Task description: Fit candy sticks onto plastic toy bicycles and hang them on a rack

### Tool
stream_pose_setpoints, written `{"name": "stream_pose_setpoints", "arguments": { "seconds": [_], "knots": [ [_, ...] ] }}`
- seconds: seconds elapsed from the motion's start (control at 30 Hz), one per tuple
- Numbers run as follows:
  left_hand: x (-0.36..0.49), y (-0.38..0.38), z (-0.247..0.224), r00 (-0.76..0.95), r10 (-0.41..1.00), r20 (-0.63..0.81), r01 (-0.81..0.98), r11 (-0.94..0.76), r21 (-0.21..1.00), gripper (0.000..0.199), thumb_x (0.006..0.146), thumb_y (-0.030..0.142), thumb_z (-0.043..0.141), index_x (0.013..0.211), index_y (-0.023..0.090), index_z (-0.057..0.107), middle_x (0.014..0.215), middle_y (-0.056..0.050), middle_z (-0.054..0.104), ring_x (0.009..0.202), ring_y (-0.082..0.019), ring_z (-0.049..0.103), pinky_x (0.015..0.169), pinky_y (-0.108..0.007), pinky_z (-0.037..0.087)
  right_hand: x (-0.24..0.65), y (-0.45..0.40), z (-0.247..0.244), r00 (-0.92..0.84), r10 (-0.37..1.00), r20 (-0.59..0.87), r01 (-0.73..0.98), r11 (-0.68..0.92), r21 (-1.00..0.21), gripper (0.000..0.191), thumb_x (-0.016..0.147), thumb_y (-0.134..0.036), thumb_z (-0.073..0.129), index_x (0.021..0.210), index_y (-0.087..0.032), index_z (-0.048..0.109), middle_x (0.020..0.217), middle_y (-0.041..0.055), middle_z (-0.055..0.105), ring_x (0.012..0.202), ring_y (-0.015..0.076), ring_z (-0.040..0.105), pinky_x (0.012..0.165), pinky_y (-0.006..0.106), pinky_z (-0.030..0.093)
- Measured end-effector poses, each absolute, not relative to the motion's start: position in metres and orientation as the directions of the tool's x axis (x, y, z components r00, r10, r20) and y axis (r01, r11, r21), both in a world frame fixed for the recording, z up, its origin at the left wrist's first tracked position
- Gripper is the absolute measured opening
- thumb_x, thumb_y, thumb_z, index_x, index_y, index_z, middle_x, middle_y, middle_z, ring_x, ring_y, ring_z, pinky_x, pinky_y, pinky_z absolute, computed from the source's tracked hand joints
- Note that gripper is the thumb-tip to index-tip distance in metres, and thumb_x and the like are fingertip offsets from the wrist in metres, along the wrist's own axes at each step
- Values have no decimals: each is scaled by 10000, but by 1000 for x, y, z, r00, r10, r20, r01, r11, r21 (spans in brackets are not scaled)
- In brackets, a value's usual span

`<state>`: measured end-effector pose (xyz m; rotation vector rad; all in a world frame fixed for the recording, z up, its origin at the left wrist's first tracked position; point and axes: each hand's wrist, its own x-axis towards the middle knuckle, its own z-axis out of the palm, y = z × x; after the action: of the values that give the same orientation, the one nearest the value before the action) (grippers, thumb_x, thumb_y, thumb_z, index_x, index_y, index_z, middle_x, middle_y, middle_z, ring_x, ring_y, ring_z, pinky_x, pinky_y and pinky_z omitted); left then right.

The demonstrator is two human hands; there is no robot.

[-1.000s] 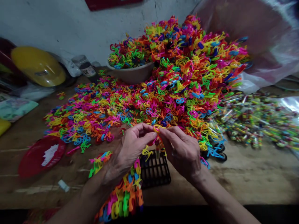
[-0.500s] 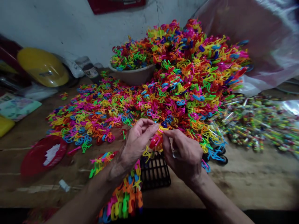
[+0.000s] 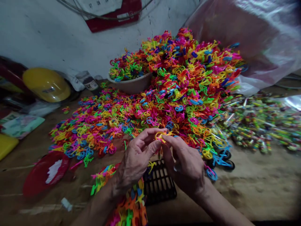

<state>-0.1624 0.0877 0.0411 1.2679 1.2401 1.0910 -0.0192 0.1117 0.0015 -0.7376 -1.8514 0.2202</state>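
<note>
- L hand (image 3: 135, 158): thumb & fingers clamped on yellow toy part (image 3: 160, 135), w/ a bit of pink showing at it.
- R hand (image 3: 188, 163): thumb & index closed on the same part from the R side; exact grip partly hidden by the fingers.
- Yellow toy part: held between both hands, above the near edge of the toy pile (image 3: 178, 97), i.e. multicol. plastic pcs. heaped on the desk (image 3: 261, 185).
- Black grid (image 3: 161, 188): flat on desk, below & between the hands.
- Packed toy pcs. (image 3: 133, 205): in rows at L of grid, partly behind L forearm.
- Blue toy bike (image 3: 219, 160): w/ black wheels, R of R hand, near pile edge.
- Bowl (image 3: 133, 87): pale, filled w/ similar pcs., set at back amid the pile.
- Clear-wrapped pcs. (image 3: 256, 128): multicol., spread at R; plastic bag (image 3: 265, 44) behind.
- Red dish (image 3: 31, 180): far L, w/ white paper (image 3: 53, 171) in it; small white item (image 3: 66, 204) nearby on desk.
- Back L: yellow domed item (image 3: 48, 84) & dark jar w/ label (image 3: 88, 83), tilted.
</note>
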Motion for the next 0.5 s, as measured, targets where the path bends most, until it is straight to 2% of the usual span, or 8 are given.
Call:
{"name": "stream_pose_setpoints", "arguments": {
  "seconds": [0.1, 0.27, 0.4, 0.5],
  "knots": [
    [-169, 88, 43, 53, 996, -70, 124, 63, 990, 227, 880, 286, 581, 1094, 221, 618, 1349, -42, 515, 1231, -201, 484, 1010, -271, 420, -15, 112, 6, -289, 603, 744, 368, 787, -495, 266, 857, -74, 530, 1115, -109, 588, 832, 72, 659, 697, 107, 628, 576, 198, 483],
    [-174, 92, 49, 152, 979, -138, 37, 134, 990, 219, 875, 262, 587, 1070, 181, 644, 1133, -59, 658, 1013, -155, 620, 894, -220, 486, -13, 106, 16, -274, 663, 697, 342, 744, -574, 219, 866, -60, 504, 1046, -109, 618, 831, 62, 659, 747, 96, 626, 617, 179, 488],
    [-174, 95, 56, 178, 969, -171, 55, 164, 985, 221, 844, 237, 627, 1053, 180, 669, 1054, -52, 688, 956, -151, 640, 855, -204, 498, -14, 98, 18, -221, 660, 718, 420, 729, -541, 167, 859, -92, 560, 1018, -117, 605, 849, 45, 678, 769, 109, 627, 636, 202, 471],
    [-174, 94, 58, 206, 956, -208, 14, 210, 978, 237, 826, 217, 646, 1061, 208, 678, 1041, -40, 693, 964, -156, 641, 854, -207, 501, -14, 92, 13, -214, 649, 730, 393, 742, -543, 205, 864, -95, 549, 1066, -104, 584, 884, 53, 671, 803, 114, 623, 664, 211, 469]
  ]
}}
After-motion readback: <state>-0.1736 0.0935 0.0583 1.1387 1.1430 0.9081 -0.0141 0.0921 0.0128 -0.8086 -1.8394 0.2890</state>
